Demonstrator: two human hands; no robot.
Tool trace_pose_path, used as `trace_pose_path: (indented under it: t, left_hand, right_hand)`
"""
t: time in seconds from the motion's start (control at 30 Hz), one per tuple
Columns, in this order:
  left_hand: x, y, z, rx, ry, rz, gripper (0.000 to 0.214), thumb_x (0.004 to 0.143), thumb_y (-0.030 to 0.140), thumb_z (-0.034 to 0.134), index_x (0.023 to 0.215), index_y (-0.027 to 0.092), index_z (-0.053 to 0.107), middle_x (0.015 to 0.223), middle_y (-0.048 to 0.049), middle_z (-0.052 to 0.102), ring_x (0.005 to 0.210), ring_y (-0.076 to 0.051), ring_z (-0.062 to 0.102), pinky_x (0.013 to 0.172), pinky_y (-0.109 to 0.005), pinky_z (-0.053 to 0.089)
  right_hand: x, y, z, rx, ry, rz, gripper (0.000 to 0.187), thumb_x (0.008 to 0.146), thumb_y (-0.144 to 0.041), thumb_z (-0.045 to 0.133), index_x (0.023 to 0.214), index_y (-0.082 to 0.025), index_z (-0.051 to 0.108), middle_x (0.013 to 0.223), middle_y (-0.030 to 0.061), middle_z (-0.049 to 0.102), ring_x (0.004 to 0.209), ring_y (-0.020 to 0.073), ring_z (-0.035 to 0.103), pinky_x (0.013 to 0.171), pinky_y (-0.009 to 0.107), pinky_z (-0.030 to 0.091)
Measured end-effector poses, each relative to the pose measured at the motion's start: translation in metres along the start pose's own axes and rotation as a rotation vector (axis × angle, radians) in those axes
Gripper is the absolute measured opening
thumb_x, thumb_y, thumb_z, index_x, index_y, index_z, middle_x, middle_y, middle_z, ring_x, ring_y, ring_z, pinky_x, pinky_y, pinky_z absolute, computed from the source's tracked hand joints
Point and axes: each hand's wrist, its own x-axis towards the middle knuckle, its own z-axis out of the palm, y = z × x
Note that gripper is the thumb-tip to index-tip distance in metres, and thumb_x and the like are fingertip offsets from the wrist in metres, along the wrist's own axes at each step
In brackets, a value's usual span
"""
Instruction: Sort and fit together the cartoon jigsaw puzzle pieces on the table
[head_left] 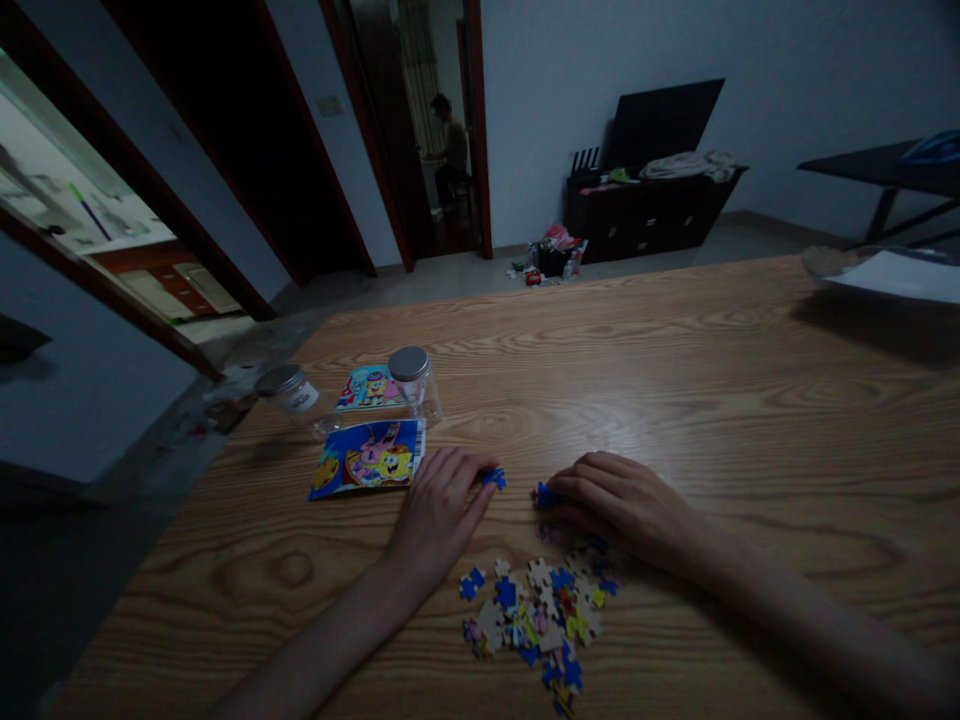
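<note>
Doorway, dark wood frame (pixel 330 130), centre-back, opening on a seated person (pixel 448 150) in a further room. Low dark cabinet (pixel 637 215), boxy, with a raised black lid, soft cloth heaped on top, and a small pile of packets on the tiled floor (pixel 480 275) before it.

Table (pixel 675 400): wood-grain surface, long wavy lines and a round knot, satin sheen.

Items on it, left to right:

Glass jar (pixel 289 392): clear, cylindrical, metal lid, white label, lying on its side.

Small picture card (pixel 367 388): glossy, cartoon print, partly behind the jars.

Larger picture card (pixel 366 458): thin, flat, bright blue, yellow and pink print, just beside the left hand.

Second glass jar (pixel 412 380): clear, metal lid, standing upright.

Left hand (pixel 439 510): palm down, fingers together and lightly curled, tips on a blue puzzle piece (pixel 493 479); whether it is pinched, cannot tell.

Right hand (pixel 619 505): palm down, fingers together, tips on a second blue puzzle piece (pixel 547 495), a grip likewise unclear. The two hands are near each other, not touching.

Heap of puzzle pieces (pixel 532 620): flat, knobbed cardboard shapes, blue, cream and yellow, loosely scattered on the table just below the hands.

Shallow tray with white paper (pixel 896 277): far right table edge.
</note>
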Motion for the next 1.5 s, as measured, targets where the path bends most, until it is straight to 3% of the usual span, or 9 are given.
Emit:
trace_pose_path:
  t: [1.5]
  left_hand:
    - [-0.001,0.0068,-0.003,-0.034,-0.028,0.016,0.016,0.104,0.022,0.061,0.12,0.024,0.063,0.114,-0.0052,0.069,0.11,-0.028,0.062,0.1,-0.046,0.048]
  right_hand:
    - [0.0045,-0.004,-0.0068,0.003,0.024,-0.016,0.022,0.112,-0.032,0.049,0.118,-0.016,0.064,0.101,0.0094,0.077,0.082,0.0199,0.068,0.072,0.032,0.055]
